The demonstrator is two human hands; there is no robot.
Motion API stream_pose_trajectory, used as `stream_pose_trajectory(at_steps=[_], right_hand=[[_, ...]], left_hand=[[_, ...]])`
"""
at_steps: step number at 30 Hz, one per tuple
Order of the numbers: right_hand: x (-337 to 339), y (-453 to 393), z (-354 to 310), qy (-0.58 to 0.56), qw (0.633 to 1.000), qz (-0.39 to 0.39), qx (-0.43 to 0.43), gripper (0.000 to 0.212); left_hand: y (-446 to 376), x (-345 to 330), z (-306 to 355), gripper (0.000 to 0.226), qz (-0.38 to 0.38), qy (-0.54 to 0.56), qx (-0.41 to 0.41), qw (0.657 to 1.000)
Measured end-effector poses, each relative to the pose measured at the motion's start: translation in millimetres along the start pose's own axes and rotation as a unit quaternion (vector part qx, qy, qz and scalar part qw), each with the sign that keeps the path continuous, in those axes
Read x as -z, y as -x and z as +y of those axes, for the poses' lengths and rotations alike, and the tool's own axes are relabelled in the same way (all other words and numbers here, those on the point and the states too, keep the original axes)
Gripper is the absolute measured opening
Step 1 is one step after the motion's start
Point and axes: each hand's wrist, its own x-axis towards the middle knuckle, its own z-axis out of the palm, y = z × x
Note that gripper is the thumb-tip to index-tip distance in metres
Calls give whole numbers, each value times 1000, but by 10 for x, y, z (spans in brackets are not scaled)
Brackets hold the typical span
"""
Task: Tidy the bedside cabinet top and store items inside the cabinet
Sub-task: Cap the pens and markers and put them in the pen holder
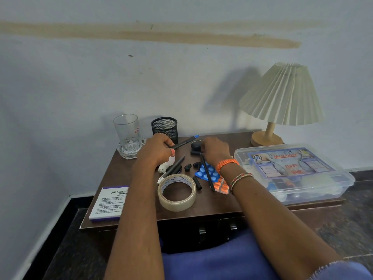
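Observation:
My left hand (156,151) grips a dark pen with a blue tip (186,140), held slanting above the dark wooden cabinet top (113,164), just in front of a black mesh pen holder (165,128). My right hand (216,151) is curled down over a black pen cap (195,152) beside a dark earbud case (195,145); whether the fingers hold anything is hidden. Loose black pens (206,174), caps, blue pill strip (209,172) and orange pill strip (221,185) lie between my hands. A tape roll (177,191) sits nearer me.
A glass (128,136) stands back left. A lamp (281,102) stands back right, with a clear first-aid box (292,170) in front of it. A stamp-pad box (110,203) lies at the front left corner. Cabinet door handles (201,232) show below the front edge.

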Motion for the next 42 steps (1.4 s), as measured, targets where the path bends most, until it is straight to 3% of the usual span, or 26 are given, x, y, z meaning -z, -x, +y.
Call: stream_pose_trajectory(at_steps=[16, 20, 22, 23, 26, 28, 34, 37, 42], right_hand=[[128, 13, 27, -17, 999, -43, 11, 27], [285, -3, 45, -179, 982, 46, -37, 24], [398, 1, 32, -353, 927, 109, -68, 20], [462, 18, 8, -476, 867, 114, -87, 18], [643, 91, -108, -793, 599, 43, -102, 9], [705, 113, -151, -847, 524, 34, -85, 11], [869, 165, -234, -884, 457, 83, -44, 12], [896, 203, -246, -877, 469, 101, -30, 11], [887, 235, -255, -837, 529, 139, -15, 30]], left_hand=[[-12, 19, -33, 23, 11, 3, -2, 1000], [-17, 16, -35, 12, 11, 21, -7, 1000], [-14, 41, -12, 12, 19, 44, -14, 999], [-2, 58, 15, 15, 25, 65, -19, 997], [47, 96, 119, 18, 43, 123, -58, 990], [72, 112, 172, 15, 52, 137, -94, 985], [128, 173, 225, 16, 81, 154, -132, 976], [154, 200, 246, 18, 101, 154, -144, 972], [169, 217, 266, 19, 113, 160, -154, 968]])
